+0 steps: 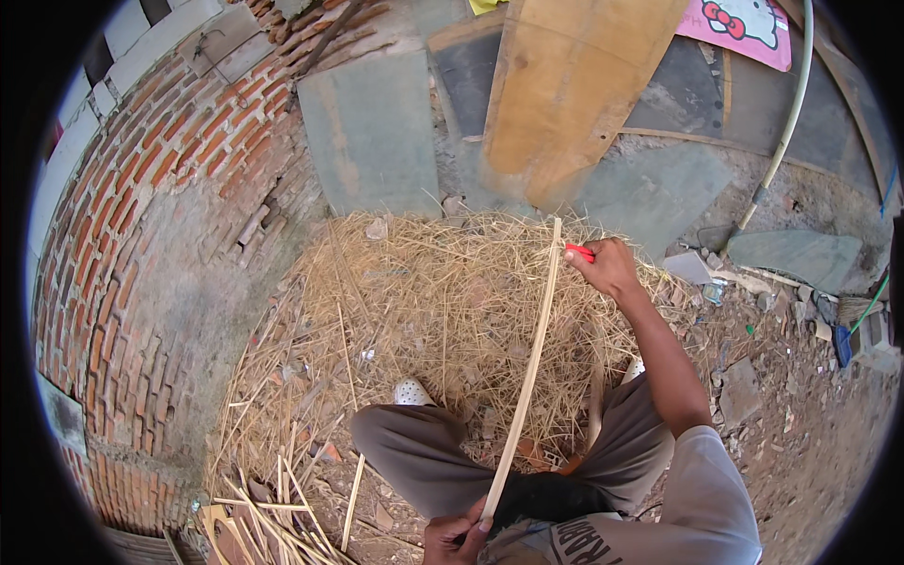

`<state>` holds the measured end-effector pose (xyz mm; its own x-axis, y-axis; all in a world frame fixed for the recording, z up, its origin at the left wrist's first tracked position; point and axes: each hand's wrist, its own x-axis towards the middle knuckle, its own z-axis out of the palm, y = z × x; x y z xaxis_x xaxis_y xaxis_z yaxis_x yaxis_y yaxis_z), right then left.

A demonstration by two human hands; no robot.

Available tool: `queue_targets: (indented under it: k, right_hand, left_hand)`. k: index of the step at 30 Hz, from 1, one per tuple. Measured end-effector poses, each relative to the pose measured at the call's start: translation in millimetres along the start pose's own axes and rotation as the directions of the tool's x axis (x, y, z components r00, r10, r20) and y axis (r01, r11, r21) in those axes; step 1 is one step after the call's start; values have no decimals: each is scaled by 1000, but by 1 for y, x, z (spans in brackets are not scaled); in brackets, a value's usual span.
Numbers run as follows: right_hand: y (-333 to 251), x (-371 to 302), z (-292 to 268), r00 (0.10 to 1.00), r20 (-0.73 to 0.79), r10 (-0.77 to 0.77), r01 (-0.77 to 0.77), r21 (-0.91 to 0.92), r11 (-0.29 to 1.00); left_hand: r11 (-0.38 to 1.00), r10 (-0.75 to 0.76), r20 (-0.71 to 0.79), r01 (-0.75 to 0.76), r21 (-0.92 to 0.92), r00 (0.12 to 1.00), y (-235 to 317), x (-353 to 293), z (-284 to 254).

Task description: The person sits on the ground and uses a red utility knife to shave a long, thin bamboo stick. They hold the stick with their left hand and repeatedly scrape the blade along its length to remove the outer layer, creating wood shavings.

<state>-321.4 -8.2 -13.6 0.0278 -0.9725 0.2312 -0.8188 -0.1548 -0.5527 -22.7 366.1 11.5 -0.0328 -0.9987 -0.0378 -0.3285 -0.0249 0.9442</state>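
Our left hand (457,535) grips the bamboo strip's (529,367) near end; our right hand (603,266), closed on a red-handled knife (579,251), meets the strip's far end above the straw pile (424,311).

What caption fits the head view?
Seated person's left hand grips a long bamboo strip while the right hand holds a red-handled tool over straw.

The ground (800,452) is bare, dusty earth strewn with small stones and scraps. A broad heap of dry straw and shavings (443,301) covers its middle, reaching to the foot of the brick wall along the left edge. Cut bamboo strips (273,518) lie in a loose bundle at the near left corner. Flat grey slabs (796,254) rest on the dirt toward the right edge, beside scattered rubble (739,391).
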Motion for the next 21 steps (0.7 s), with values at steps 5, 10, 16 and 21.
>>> queue_targets:
  k: [5, 10, 16, 21]
  right_hand:
    - [2, 0, -1, 992, -128, 6, -5, 7, 1000]
    - [67, 29, -16, 892, -238, 384, -342, 200, 918]
    - [17, -4, -22, 979, -44, 200, -192, 148, 970]
    - [-47, -54, -18, 931, 195, -308, 313, 7, 950]
  left_hand:
    - [999, 16, -29, -17, -37, 999, 8, -4, 2]
    - [996, 92, 114, -93, 6, 989, -13, -23, -1]
    - [997, -27, -130, 35, 62, 991, -11, -11, -10]
    - [1000, -6, -216, 7, 5, 976, 25, 14, -11]
